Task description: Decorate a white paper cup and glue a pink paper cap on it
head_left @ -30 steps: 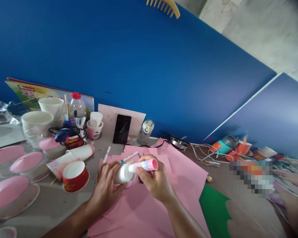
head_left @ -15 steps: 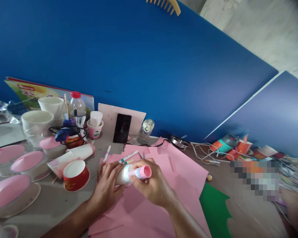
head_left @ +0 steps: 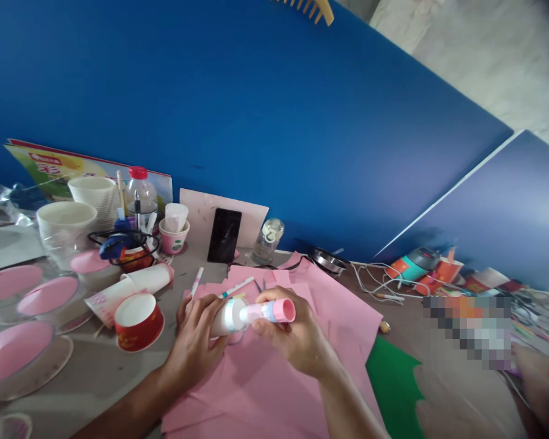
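Pink paper (head_left: 274, 390) lies under both hands (head_left: 201, 347) gripping a glue stick (head_left: 256, 313).

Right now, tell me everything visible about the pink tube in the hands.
The pink tube is a slim stick with a pale printed body and a plain pink end pointing right. It looks like plastic. It lies nearly level above the pink paper, pinched by the right hand; its left end meets a white cup held by the left hand.
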The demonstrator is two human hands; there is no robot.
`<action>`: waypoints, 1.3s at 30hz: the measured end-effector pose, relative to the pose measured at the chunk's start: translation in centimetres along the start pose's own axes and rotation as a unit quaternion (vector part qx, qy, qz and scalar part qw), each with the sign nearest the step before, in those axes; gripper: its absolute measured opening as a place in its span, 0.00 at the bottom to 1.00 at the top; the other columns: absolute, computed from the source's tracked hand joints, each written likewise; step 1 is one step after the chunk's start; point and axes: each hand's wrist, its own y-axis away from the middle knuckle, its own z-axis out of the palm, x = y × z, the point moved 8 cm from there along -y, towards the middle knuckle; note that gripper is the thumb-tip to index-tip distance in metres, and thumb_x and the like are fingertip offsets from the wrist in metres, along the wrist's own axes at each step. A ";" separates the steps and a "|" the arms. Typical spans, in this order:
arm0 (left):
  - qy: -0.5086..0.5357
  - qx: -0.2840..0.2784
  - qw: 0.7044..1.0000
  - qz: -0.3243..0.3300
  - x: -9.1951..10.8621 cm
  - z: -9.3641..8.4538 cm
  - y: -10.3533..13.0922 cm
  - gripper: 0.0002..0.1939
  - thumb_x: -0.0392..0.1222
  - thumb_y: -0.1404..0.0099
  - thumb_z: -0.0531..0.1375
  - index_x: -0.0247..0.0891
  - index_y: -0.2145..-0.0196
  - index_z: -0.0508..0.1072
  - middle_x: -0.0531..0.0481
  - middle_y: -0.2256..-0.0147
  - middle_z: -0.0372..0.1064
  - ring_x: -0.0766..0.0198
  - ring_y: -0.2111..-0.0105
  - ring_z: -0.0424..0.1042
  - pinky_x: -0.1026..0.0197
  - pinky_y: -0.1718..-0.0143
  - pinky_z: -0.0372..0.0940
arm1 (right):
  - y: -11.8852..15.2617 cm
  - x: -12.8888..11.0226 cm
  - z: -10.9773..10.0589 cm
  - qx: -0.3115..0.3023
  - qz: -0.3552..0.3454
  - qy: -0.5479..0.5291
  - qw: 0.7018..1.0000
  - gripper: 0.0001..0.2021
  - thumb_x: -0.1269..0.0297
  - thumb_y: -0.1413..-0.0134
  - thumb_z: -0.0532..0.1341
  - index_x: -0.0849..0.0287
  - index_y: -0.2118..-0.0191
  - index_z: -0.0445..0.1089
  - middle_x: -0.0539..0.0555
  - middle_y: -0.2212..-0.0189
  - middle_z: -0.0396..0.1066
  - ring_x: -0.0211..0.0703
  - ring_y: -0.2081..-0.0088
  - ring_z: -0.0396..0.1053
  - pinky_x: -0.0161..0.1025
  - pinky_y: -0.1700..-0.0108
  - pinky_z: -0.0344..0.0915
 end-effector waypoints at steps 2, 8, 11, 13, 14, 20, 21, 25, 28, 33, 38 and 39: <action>0.000 -0.004 1.000 -0.002 0.0 0.1 0.0 0.24 0.33 0.41 0.59 0.39 0.47 0.64 0.42 0.55 0.70 0.49 0.54 0.69 0.44 0.42 0.51 | 0.0 -0.3 0.5 -0.002 -0.016 0.012 1.000 0.04 0.65 0.47 0.64 0.57 0.65 0.71 0.51 0.71 0.73 0.42 0.69 0.69 0.39 0.63 0.64; 0.002 -0.013 1.000 0.003 0.0 0.2 0.1 0.24 0.32 0.40 0.59 0.39 0.47 0.63 0.41 0.55 0.69 0.50 0.54 0.69 0.43 0.43 0.53 | -0.1 -0.7 2.2 -0.007 -0.047 0.083 0.995 0.09 0.71 0.52 0.66 0.57 0.63 0.71 0.53 0.66 0.77 0.48 0.61 0.73 0.44 0.54 0.65; 0.009 -0.016 1.000 0.014 0.3 0.1 0.1 0.23 0.31 0.41 0.58 0.40 0.47 0.64 0.41 0.54 0.69 0.50 0.55 0.69 0.42 0.43 0.53 | -0.4 -0.2 2.0 0.010 -0.035 0.081 0.996 0.07 0.71 0.51 0.65 0.57 0.63 0.71 0.53 0.67 0.77 0.47 0.62 0.73 0.44 0.53 0.65; 0.013 -0.009 1.000 0.018 0.4 0.0 0.1 0.23 0.29 0.42 0.58 0.39 0.48 0.65 0.41 0.55 0.69 0.50 0.55 0.69 0.41 0.42 0.51 | -0.6 0.2 1.5 0.026 -0.018 0.066 0.997 0.05 0.69 0.50 0.64 0.58 0.65 0.71 0.53 0.69 0.76 0.46 0.65 0.72 0.42 0.56 0.65; 0.015 -0.005 1.000 0.019 0.4 -0.1 0.1 0.24 0.29 0.43 0.58 0.39 0.48 0.66 0.41 0.55 0.69 0.50 0.54 0.69 0.41 0.41 0.51 | -0.7 0.5 1.2 0.034 -0.006 0.057 0.998 0.04 0.68 0.49 0.64 0.58 0.66 0.70 0.52 0.70 0.76 0.45 0.66 0.72 0.41 0.58 0.66; 0.006 0.014 1.000 0.026 0.5 -0.3 0.3 0.24 0.28 0.43 0.57 0.40 0.49 0.65 0.42 0.55 0.68 0.51 0.53 0.69 0.38 0.39 0.49 | -1.2 2.9 0.5 0.038 0.076 -0.033 0.996 0.05 0.63 0.46 0.62 0.59 0.65 0.69 0.49 0.76 0.71 0.37 0.76 0.66 0.33 0.73 0.63; 0.005 0.019 1.000 0.021 0.4 -0.4 0.3 0.23 0.29 0.42 0.57 0.41 0.48 0.64 0.41 0.54 0.68 0.50 0.52 0.69 0.37 0.39 0.49 | -1.3 3.2 0.4 0.043 0.081 -0.036 0.995 0.05 0.63 0.46 0.62 0.59 0.65 0.69 0.48 0.76 0.70 0.37 0.77 0.65 0.32 0.74 0.62; 0.022 0.058 0.998 -0.030 -0.7 -1.0 0.1 0.22 0.35 0.37 0.59 0.41 0.47 0.61 0.40 0.53 0.67 0.48 0.51 0.67 0.37 0.42 0.56 | -1.2 3.6 0.1 0.053 0.084 -0.029 0.995 0.05 0.64 0.47 0.63 0.59 0.67 0.70 0.46 0.79 0.67 0.36 0.78 0.62 0.32 0.74 0.60; 0.055 0.066 0.993 -0.077 -1.6 -1.1 0.1 0.23 0.39 0.36 0.60 0.42 0.46 0.59 0.40 0.52 0.64 0.47 0.50 0.65 0.39 0.47 0.62 | -0.9 3.1 0.0 0.050 0.082 -0.045 0.994 0.05 0.63 0.46 0.62 0.59 0.67 0.70 0.47 0.79 0.67 0.36 0.78 0.62 0.32 0.75 0.61; 0.124 0.053 0.982 -0.133 -2.8 -0.3 0.3 0.23 0.43 0.36 0.60 0.41 0.46 0.60 0.40 0.51 0.63 0.48 0.49 0.65 0.40 0.47 0.62 | -1.0 2.6 -0.8 0.100 0.039 -0.053 0.993 0.11 0.57 0.44 0.62 0.60 0.61 0.73 0.54 0.68 0.73 0.38 0.73 0.66 0.33 0.72 0.64; 0.175 0.056 0.954 -0.239 -5.4 0.4 1.1 0.24 0.49 0.36 0.60 0.40 0.46 0.61 0.40 0.50 0.61 0.47 0.47 0.64 0.42 0.47 0.62 | -1.7 5.8 0.3 0.094 0.081 -0.072 0.990 0.20 0.51 0.42 0.62 0.62 0.51 0.73 0.50 0.76 0.70 0.39 0.75 0.66 0.34 0.71 0.65; 0.185 0.055 0.948 -0.254 -5.8 0.5 1.3 0.24 0.49 0.36 0.60 0.40 0.45 0.61 0.40 0.49 0.60 0.48 0.47 0.64 0.42 0.46 0.62 | -1.8 6.5 0.6 0.090 0.091 -0.081 0.988 0.21 0.51 0.41 0.60 0.62 0.49 0.72 0.48 0.80 0.67 0.39 0.78 0.65 0.34 0.72 0.65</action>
